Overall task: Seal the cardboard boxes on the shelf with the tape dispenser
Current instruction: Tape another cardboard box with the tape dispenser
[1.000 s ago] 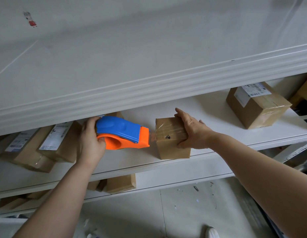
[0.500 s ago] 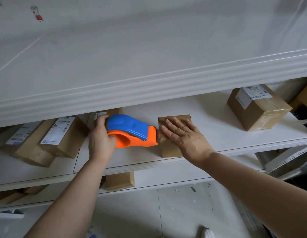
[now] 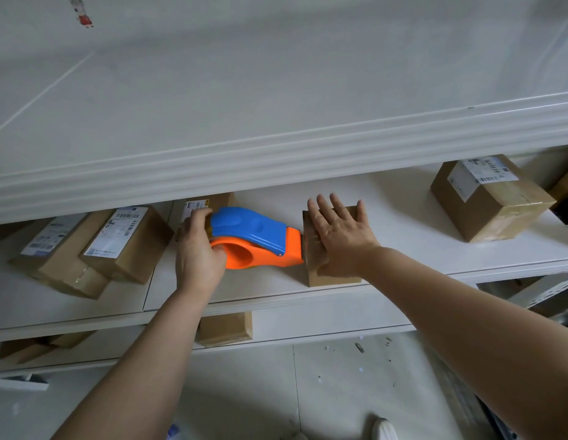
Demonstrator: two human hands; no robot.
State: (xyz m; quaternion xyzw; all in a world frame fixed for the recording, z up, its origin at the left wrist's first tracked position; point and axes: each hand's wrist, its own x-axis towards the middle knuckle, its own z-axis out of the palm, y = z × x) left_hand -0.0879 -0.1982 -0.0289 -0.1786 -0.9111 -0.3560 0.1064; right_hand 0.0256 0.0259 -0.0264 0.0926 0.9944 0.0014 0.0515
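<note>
I'm flattening my right hand [image 3: 339, 239] onto the box [image 3: 336, 277] now, fingers straight. My left hand [image 3: 197, 252] is clamping the tape dispenser [image 3: 254, 230], bringing its nose against the box's side, so taping looks ready to start.

Parcel storeroom or packing area. White tiered shelving [image 3: 403, 276] is carrying brown cardboard parcels bearing white printed barcode labels [image 3: 492, 198]; an orange-and-blue plastic tape dispenser [image 3: 254, 239] is touching one small plain box [image 3: 327, 277]; paper scraps are littering the pale tiled floor [image 3: 244, 392].
</note>
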